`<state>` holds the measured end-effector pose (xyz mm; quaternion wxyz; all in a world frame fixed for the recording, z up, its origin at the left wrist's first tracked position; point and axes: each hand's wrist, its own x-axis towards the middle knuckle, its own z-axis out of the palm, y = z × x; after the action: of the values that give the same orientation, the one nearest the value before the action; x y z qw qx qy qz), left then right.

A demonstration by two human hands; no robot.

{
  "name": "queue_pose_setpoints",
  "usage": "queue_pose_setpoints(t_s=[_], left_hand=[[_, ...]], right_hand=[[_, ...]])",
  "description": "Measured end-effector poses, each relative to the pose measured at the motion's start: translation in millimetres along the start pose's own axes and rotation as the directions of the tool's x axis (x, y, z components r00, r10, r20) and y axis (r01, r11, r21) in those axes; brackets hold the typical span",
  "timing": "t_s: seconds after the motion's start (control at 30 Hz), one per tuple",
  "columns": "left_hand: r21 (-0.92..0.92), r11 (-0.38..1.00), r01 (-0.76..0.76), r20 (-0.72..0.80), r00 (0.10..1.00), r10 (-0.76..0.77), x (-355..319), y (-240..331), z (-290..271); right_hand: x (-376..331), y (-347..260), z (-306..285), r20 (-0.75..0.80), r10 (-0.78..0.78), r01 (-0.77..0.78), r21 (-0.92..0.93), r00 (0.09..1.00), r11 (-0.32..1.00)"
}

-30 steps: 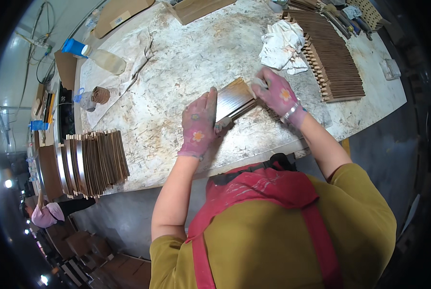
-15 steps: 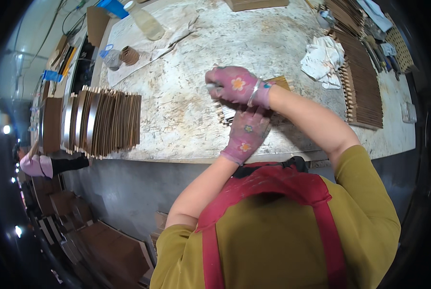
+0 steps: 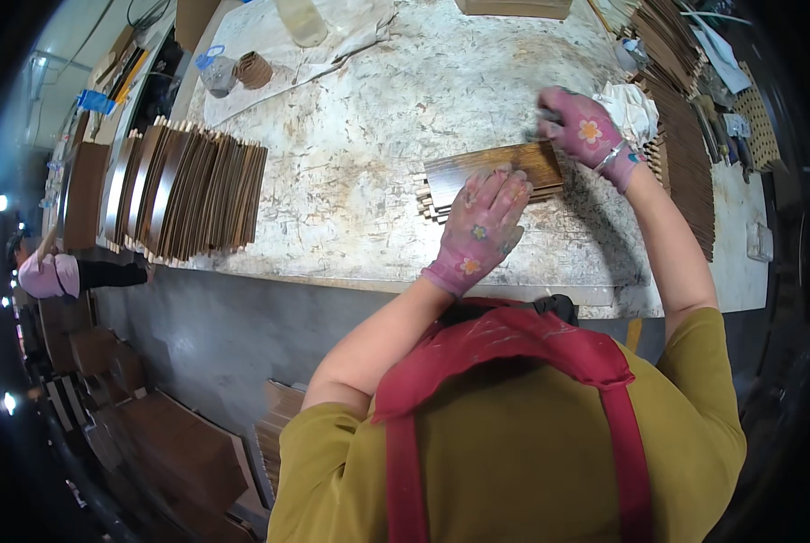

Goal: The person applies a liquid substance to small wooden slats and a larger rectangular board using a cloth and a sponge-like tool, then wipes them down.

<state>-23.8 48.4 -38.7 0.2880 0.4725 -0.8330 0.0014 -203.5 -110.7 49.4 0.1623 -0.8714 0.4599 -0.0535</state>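
A glossy dark brown wooden board (image 3: 452,170) lies on a short stack of similar pieces, whose pale peg-like ends (image 3: 429,201) stick out at the left. My left hand (image 3: 488,217), in a pink flowered glove, rests on the board with its fingers stretched out. Just past the board's right end, my right hand (image 3: 581,129) is raised in a matching glove, its fingers curled. Whatever those fingers hold is hidden and slightly blurred. A white crumpled cloth (image 3: 635,109) lies beyond the right hand, partly covered by it.
Brown slats with pale ends stand in a row (image 3: 201,195) at the left of the worktable (image 3: 350,217). More slats (image 3: 691,181) line the right side. Toward the back are a bottle (image 3: 303,23), a brown ribbed cup (image 3: 253,70) and a cardboard box (image 3: 513,8). Another person (image 3: 52,274) is far left.
My right hand has swung from the board's left end to beyond its right end, uncovering the board. My left hand stays on it, shifted slightly right. The whole view has shifted a little.
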Motion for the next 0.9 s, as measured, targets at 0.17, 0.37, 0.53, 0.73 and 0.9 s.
queue_pose_setpoints(t_s=[0.17, 0.37, 0.53, 0.73, 0.9], left_hand=[[0.004, 0.994, 0.105, 0.044, 0.993, -0.105, -5, 4, 3], [-0.056, 0.988, 0.143, 0.053, 0.989, -0.140, -19, 5, 22], [-0.018, 0.998, 0.057, 0.003, 0.998, -0.057, -3, 5, 2], [0.034, 0.979, 0.201, -0.019, 0.980, -0.200, 7, -24, -18], [0.275, 0.927, 0.256, 0.217, 0.922, -0.319, -5, -41, -52]], right_hand=[[14, -101, 30, 0.026, -0.581, 0.513, 0.439, 0.814, 0.738], [37, -118, 55, 0.213, -0.756, 0.767, 0.041, 0.619, 0.640], [69, -101, 52, -0.048, -0.458, 0.456, 0.220, 0.888, 0.862], [22, -44, 89, -0.187, 0.260, 0.077, 0.921, 0.947, 0.382], [9, 12, 91, -0.399, 0.402, 0.214, 0.877, 0.824, 0.431]])
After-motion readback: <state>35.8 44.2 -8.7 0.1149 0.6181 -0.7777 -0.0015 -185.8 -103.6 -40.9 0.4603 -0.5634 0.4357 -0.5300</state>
